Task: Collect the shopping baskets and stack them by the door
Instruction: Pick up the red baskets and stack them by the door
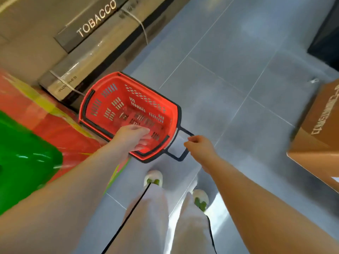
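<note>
One red shopping basket (pixel 128 99) with black carry handles folded along its rim is low over the grey tiled floor, empty inside. A dark pull handle (pixel 177 158) sticks out of its near right end. My left hand (pixel 133 137) reaches over the near rim with the fingers curled down into the basket, just above a folded carry handle; whether it grips anything is unclear. My right hand (pixel 199 147) is closed with its fingertips on the outer corner of the pull handle.
A counter with a TOBACCO sign (pixel 95 21) runs along the upper left, with a plastic-wrapped box (pixel 73 74) at its base. A red and yellow display (pixel 36 114) and a green object (pixel 23 156) are on the left. A cardboard box (pixel 319 136) stands right.
</note>
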